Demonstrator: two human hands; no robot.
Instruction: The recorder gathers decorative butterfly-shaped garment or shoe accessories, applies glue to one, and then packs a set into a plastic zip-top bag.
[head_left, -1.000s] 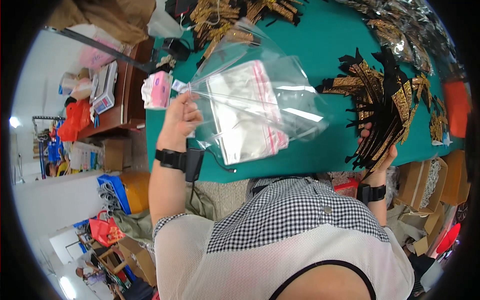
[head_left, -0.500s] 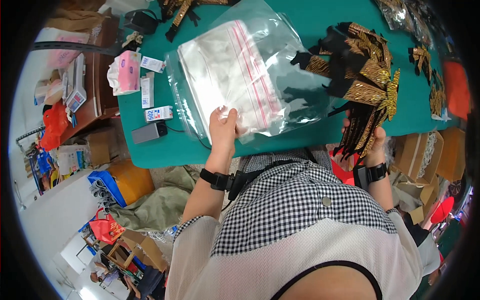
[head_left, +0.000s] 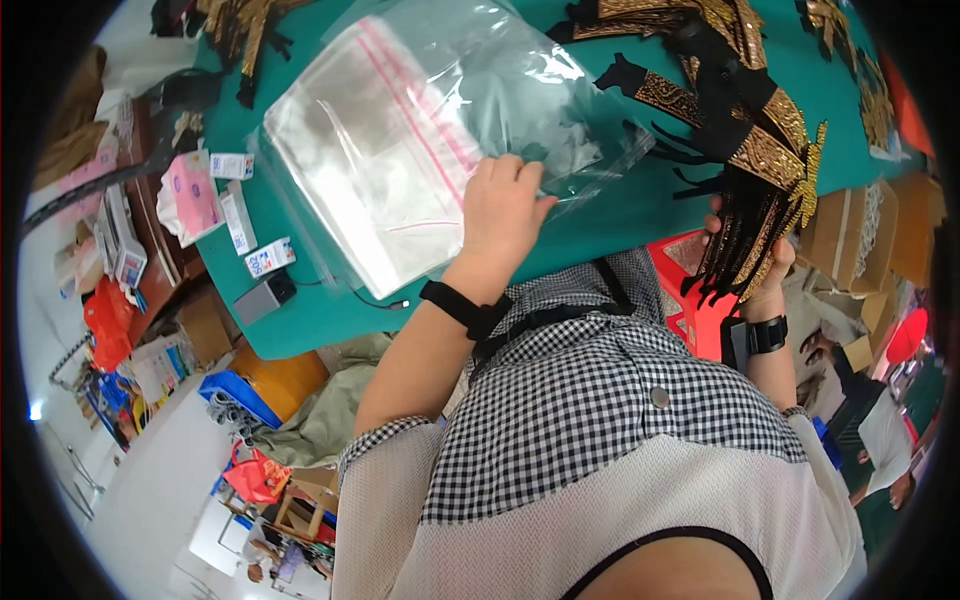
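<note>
My left hand [head_left: 505, 212] rests on the right edge of a stack of clear plastic bags [head_left: 345, 190] with pink seal lines. Its fingers lie over the film, the thumb stands apart, and no bag is visibly gripped. At the right, my right hand [head_left: 768, 268] is closed around a bundle of black-and-gold sequined bands [head_left: 745, 215]. The bundle's dark strips hang past the table's front edge, while its black ends spread over the green table [head_left: 600, 225]. Part of the right hand is hidden behind the bands.
At the left stand a pink tissue pack [head_left: 192, 195], several small white boxes [head_left: 270, 257] and a grey block [head_left: 265, 297] with a cable. More sequined bands [head_left: 245, 35] lie along the far side. Cardboard boxes [head_left: 850, 235] and a red stool [head_left: 690, 290] are beyond the front edge.
My left hand has moved right, from the near edge of the bag stack to its right side, and its thumb has come away. The right hand keeps holding the bands. The view has shifted.
</note>
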